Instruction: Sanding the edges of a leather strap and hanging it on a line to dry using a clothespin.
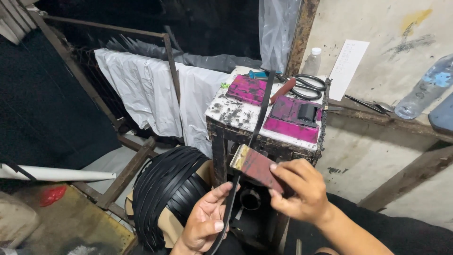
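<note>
A black strap [258,111] crosses a white surface [236,113] blotched with black. Magenta-stained pads [246,89] lie beside black-handled scissors [306,85] there.

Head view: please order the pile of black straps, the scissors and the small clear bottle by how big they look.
1. Pile of black straps, though it is nearest the camera.
2. Scissors.
3. Small clear bottle.

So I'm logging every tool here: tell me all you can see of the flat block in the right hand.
The flat block is a thin rectangular slab, dark red-stained with a worn yellowish end at its upper left. It tilts down to the right, in front of the small stained table. The right hand pinches its lower right end. A black strap passes at its yellowish end; the left hand holds that strap lower down.
</note>
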